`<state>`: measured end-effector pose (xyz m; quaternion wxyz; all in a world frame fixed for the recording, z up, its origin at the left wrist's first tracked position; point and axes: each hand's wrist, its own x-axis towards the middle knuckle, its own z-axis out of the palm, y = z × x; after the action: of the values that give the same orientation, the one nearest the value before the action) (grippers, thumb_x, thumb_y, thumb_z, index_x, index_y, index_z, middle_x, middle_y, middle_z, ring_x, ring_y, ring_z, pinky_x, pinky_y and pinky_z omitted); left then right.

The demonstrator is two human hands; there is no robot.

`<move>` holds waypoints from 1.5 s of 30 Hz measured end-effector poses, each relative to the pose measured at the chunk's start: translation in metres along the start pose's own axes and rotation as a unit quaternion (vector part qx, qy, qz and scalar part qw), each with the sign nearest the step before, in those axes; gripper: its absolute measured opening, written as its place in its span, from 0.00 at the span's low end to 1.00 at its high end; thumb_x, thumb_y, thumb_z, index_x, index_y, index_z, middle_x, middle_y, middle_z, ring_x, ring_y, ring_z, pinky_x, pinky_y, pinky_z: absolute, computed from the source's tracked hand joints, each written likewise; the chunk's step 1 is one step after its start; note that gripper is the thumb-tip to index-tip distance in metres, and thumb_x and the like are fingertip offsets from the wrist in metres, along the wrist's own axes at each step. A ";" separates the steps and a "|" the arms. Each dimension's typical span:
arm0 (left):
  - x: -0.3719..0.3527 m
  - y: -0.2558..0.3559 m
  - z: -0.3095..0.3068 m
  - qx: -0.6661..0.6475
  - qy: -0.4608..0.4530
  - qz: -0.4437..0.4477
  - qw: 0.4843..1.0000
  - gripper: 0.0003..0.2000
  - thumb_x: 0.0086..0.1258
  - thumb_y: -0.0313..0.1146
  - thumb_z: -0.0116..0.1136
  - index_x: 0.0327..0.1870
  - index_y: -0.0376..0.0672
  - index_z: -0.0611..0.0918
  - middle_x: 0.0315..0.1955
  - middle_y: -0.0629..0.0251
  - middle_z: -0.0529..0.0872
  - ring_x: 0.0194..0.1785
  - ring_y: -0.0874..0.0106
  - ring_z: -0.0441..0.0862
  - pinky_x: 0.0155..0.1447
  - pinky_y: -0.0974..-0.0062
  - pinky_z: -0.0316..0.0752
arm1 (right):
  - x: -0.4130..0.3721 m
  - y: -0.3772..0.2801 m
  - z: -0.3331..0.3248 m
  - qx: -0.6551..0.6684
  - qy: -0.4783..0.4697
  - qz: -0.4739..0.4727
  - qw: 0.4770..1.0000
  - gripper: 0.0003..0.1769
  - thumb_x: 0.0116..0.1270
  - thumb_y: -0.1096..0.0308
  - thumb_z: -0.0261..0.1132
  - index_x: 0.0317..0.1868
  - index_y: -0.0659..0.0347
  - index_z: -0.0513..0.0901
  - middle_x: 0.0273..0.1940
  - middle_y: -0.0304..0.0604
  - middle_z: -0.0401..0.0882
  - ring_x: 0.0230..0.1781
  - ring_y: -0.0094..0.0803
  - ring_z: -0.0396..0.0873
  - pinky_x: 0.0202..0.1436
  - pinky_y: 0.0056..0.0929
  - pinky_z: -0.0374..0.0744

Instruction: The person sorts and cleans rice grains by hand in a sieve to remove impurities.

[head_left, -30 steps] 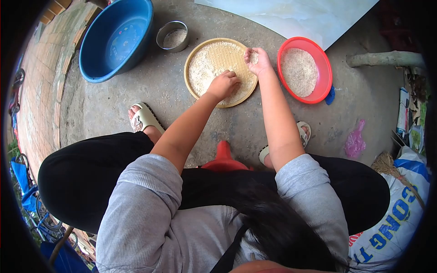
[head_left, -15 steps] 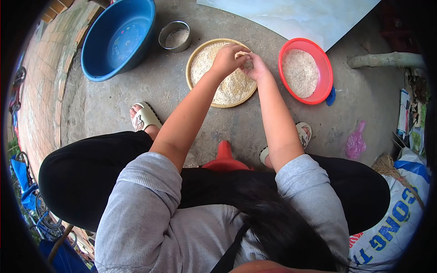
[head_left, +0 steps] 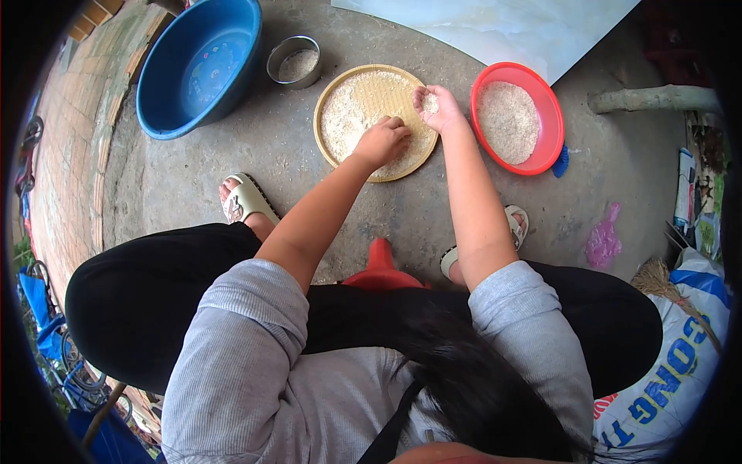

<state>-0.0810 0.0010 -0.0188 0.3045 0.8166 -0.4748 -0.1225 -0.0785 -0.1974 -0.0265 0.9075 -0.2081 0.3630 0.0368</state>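
Note:
A round woven bamboo tray (head_left: 321, 133) lies on the floor with pale rice grains (head_left: 344, 116) spread over its left and lower parts. My left hand (head_left: 382, 141) is down over the tray, fingers curled and pressed together among the grains; what is in them is hidden. At the tray's right rim, my right hand (head_left: 442, 110) is turned palm up, its fingers bent around a small heap of rice grains. A red basin (head_left: 550, 124) of similar grains stands just right of that hand.
A large blue tub (head_left: 197, 77) and a small metal bowl (head_left: 309, 80) with some grains stand at the left. A pale sheet (head_left: 495, 31) lies at the back. A pink plastic bag (head_left: 603, 240), a printed sack (head_left: 672, 379) and a pole (head_left: 657, 100) are at the right.
My hands were together above the tray and are now apart. My left hand has dropped down onto the tray; my right has turned its palm up, showing grains. More bare weave shows.

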 end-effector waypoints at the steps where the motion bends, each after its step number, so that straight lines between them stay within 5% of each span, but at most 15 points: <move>1: -0.001 -0.004 0.001 0.022 0.005 0.007 1.000 0.10 0.59 0.30 0.59 0.42 0.46 0.83 0.42 0.63 0.81 0.49 0.63 0.77 0.53 0.69 0.74 | 0.000 0.002 0.001 0.000 0.000 0.000 1.000 0.12 0.68 0.69 0.52 0.41 0.73 0.74 0.36 0.48 0.77 0.36 0.35 0.79 0.41 0.29 0.83; 5: 0.005 -0.016 -0.001 0.025 0.019 0.003 1.000 0.08 0.58 0.28 0.59 0.38 0.43 0.84 0.37 0.62 0.83 0.44 0.62 0.80 0.49 0.68 0.76 | -0.004 0.008 0.006 -0.045 0.011 0.001 0.999 0.12 0.68 0.69 0.51 0.41 0.73 0.74 0.36 0.48 0.77 0.36 0.34 0.79 0.42 0.29 0.83; 10: 0.030 0.000 -0.023 -0.101 0.199 -0.109 0.969 0.05 0.57 0.25 0.60 0.33 0.40 0.85 0.30 0.59 0.84 0.33 0.62 0.83 0.40 0.70 0.77 | -0.006 0.013 0.009 -0.077 0.034 0.017 0.996 0.13 0.67 0.67 0.50 0.41 0.69 0.75 0.36 0.49 0.78 0.36 0.35 0.78 0.41 0.32 0.82; 12: 0.042 0.012 -0.031 -0.134 0.203 -0.093 0.966 0.06 0.57 0.25 0.62 0.36 0.40 0.85 0.31 0.59 0.84 0.32 0.64 0.83 0.39 0.71 0.77 | -0.015 0.018 0.018 -0.107 0.094 -0.019 0.990 0.14 0.68 0.65 0.50 0.43 0.66 0.76 0.37 0.48 0.78 0.37 0.34 0.78 0.41 0.30 0.82; 15: 0.056 0.030 -0.038 -0.260 0.142 -0.099 0.950 0.08 0.59 0.27 0.62 0.39 0.39 0.85 0.33 0.58 0.83 0.34 0.64 0.83 0.42 0.72 0.77 | -0.019 0.019 0.018 -0.148 0.063 -0.039 0.986 0.14 0.69 0.63 0.50 0.44 0.64 0.75 0.38 0.47 0.78 0.37 0.32 0.78 0.39 0.27 0.81; 18: 0.055 0.034 -0.043 -0.183 0.150 -0.069 0.969 0.09 0.59 0.30 0.63 0.40 0.39 0.84 0.37 0.58 0.83 0.39 0.63 0.82 0.47 0.68 0.76 | -0.019 0.011 0.016 -0.120 0.046 -0.009 0.992 0.10 0.67 0.66 0.54 0.41 0.63 0.76 0.38 0.42 0.77 0.35 0.27 0.77 0.40 0.23 0.80; 21: 0.042 0.011 -0.027 -0.062 0.213 -0.074 0.972 0.13 0.58 0.33 0.63 0.44 0.42 0.83 0.43 0.58 0.81 0.47 0.60 0.79 0.53 0.64 0.74 | 0.002 0.003 -0.006 -0.085 0.022 0.010 0.996 0.14 0.70 0.64 0.51 0.43 0.69 0.74 0.37 0.47 0.77 0.35 0.32 0.78 0.37 0.25 0.80; 26: 0.007 0.002 -0.006 -0.019 0.103 -0.046 0.993 0.17 0.57 0.35 0.64 0.49 0.47 0.80 0.48 0.59 0.79 0.53 0.57 0.73 0.58 0.63 0.71 | -0.004 -0.018 -0.014 -0.019 0.063 0.004 0.998 0.15 0.72 0.66 0.48 0.42 0.72 0.73 0.35 0.49 0.77 0.34 0.34 0.78 0.37 0.28 0.81; 32: -0.013 0.010 0.019 -0.020 -0.005 0.045 0.999 0.10 0.59 0.32 0.60 0.41 0.45 0.82 0.41 0.60 0.80 0.48 0.61 0.76 0.53 0.67 0.74 | -0.006 -0.021 -0.014 -0.001 0.059 -0.002 0.998 0.15 0.73 0.66 0.48 0.43 0.74 0.73 0.34 0.50 0.77 0.34 0.35 0.78 0.38 0.29 0.81; 34: -0.014 0.005 0.022 0.002 0.015 0.073 0.997 0.07 0.59 0.29 0.58 0.38 0.44 0.83 0.36 0.61 0.80 0.44 0.61 0.78 0.49 0.68 0.76 | -0.007 -0.018 -0.011 -0.024 0.063 -0.002 0.998 0.16 0.73 0.66 0.47 0.44 0.74 0.73 0.35 0.50 0.77 0.35 0.36 0.78 0.39 0.29 0.82; 42: 0.016 0.008 -0.005 -0.077 0.253 -0.064 0.962 0.04 0.57 0.25 0.58 0.32 0.42 0.84 0.31 0.59 0.82 0.38 0.59 0.80 0.44 0.65 0.76 | -0.012 -0.006 -0.008 -0.102 0.065 0.016 0.992 0.16 0.72 0.66 0.48 0.45 0.73 0.72 0.39 0.49 0.77 0.37 0.35 0.78 0.42 0.29 0.82; 45: 0.038 0.029 -0.013 -0.136 0.240 -0.058 0.959 0.05 0.59 0.25 0.59 0.35 0.41 0.84 0.31 0.59 0.83 0.36 0.60 0.81 0.42 0.67 0.77 | -0.009 0.003 -0.006 -0.176 0.075 0.000 0.982 0.15 0.70 0.64 0.51 0.47 0.68 0.73 0.39 0.47 0.77 0.37 0.33 0.78 0.40 0.27 0.81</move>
<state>-0.0753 -0.0367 0.0129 0.5101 0.7991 -0.3182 -0.0040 -0.0896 -0.1966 -0.0253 0.8270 -0.3664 0.4180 0.0843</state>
